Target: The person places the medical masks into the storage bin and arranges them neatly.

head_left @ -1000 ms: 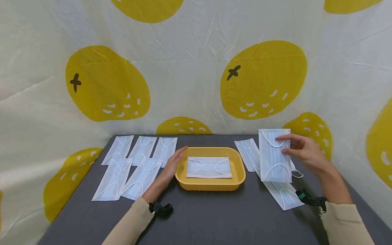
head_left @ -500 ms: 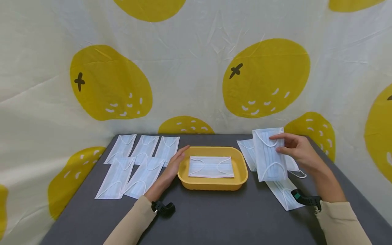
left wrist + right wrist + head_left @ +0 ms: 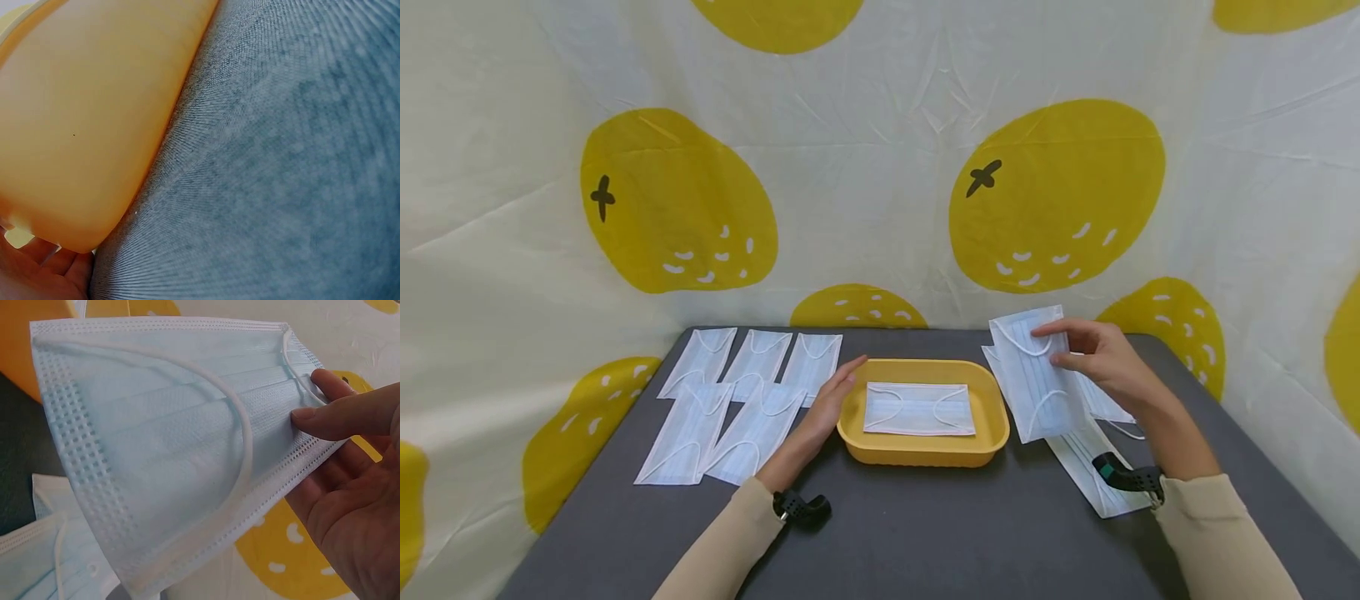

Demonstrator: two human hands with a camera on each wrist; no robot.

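Observation:
My right hand pinches a light blue face mask by its upper edge, holding it tilted above the table just right of the yellow tray. In the right wrist view the thumb presses on the mask against the fingers behind it. One mask lies flat inside the tray. My left hand rests with straight fingers against the tray's left wall; the left wrist view shows only the tray wall and the grey table.
Several masks lie spread on the dark grey table left of the tray. More masks lie at the right under the held one. A lemon-patterned cloth walls the table on three sides.
My right hand has carried the mask leftward toward the tray and tilted it, top leaning left. My left hand stays against the tray.

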